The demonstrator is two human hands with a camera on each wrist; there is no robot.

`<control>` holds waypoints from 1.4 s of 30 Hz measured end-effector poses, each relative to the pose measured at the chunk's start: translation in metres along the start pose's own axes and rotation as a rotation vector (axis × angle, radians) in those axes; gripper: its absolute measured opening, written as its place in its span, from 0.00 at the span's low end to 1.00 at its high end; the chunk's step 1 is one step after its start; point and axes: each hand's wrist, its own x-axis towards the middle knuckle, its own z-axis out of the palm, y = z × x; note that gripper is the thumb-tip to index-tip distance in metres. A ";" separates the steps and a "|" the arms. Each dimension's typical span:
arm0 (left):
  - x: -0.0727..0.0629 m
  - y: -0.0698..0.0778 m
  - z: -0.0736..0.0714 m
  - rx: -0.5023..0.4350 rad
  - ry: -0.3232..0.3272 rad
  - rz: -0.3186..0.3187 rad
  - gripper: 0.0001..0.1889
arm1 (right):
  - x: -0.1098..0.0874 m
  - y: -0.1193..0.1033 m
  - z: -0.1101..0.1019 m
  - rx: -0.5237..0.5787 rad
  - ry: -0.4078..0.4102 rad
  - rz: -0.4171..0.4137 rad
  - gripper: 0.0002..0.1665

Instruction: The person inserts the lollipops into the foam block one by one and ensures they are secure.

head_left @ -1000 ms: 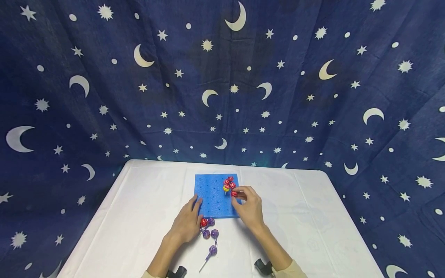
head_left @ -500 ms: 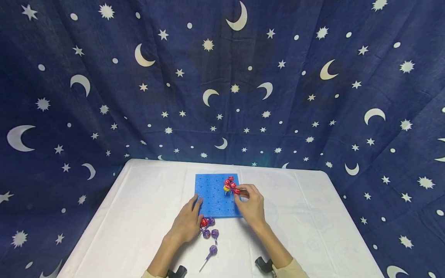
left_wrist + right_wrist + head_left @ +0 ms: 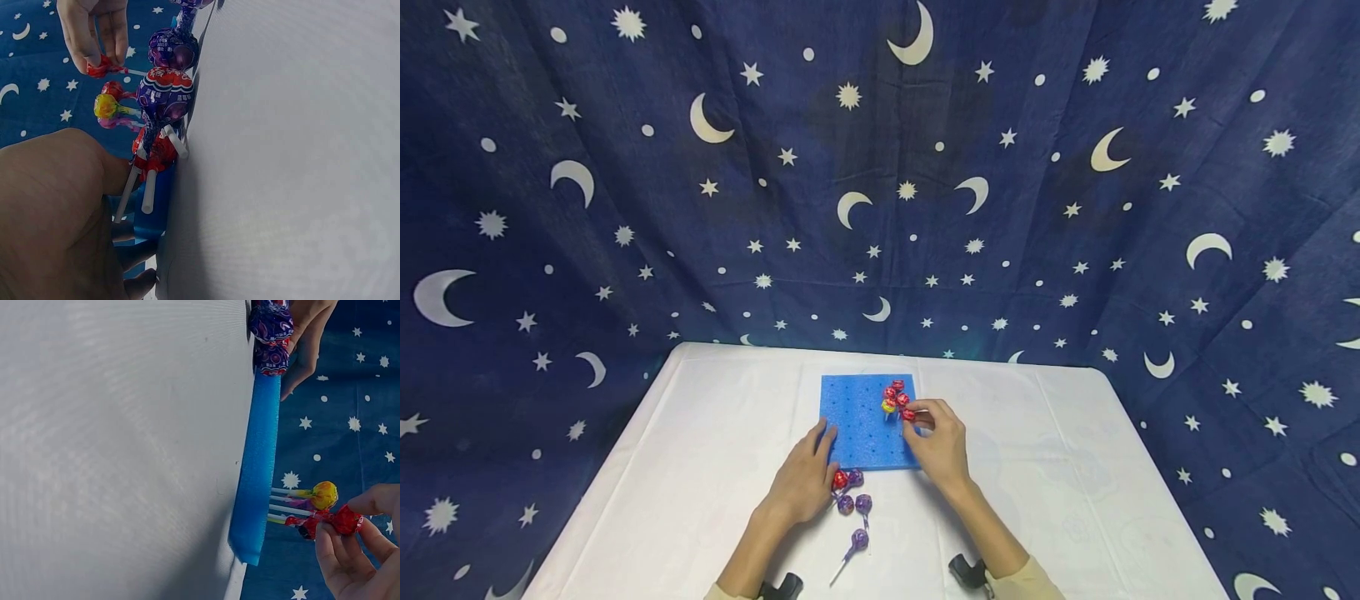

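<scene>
My right hand [image 3: 942,442] pinches the head of a red lollipop [image 3: 908,415] between thumb and fingers, over the right side of a blue foam board [image 3: 857,437] with small holes. Its stick points down to the board; whether the tip sits in a hole I cannot tell. Close behind stand several red lollipops [image 3: 897,387] and one yellow lollipop [image 3: 324,495], their sticks in the foam. My left hand [image 3: 805,482] rests at the board's left front corner, fingers extended over its edge. Beside that thumb lies a loose red lollipop [image 3: 840,479], partly covered.
Several purple lollipops [image 3: 859,540] lie loose on the white table [image 3: 700,467] in front of the board, some close against its near edge. A dark blue cloth [image 3: 880,208] with moons and stars hangs behind the table.
My right hand with the red lollipop has shifted slightly back and right, then a touch forward. The left hand, the board and the loose lollipops have stayed put.
</scene>
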 end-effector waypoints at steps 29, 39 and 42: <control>0.000 0.000 -0.001 0.011 -0.009 -0.003 0.31 | 0.003 0.010 0.006 -0.114 -0.011 0.014 0.13; 0.000 0.000 -0.001 0.001 -0.006 -0.002 0.31 | 0.006 0.013 0.007 -0.088 -0.014 0.030 0.15; 0.000 -0.001 0.000 -0.009 0.008 0.011 0.31 | 0.006 0.012 0.006 -0.101 -0.020 0.039 0.16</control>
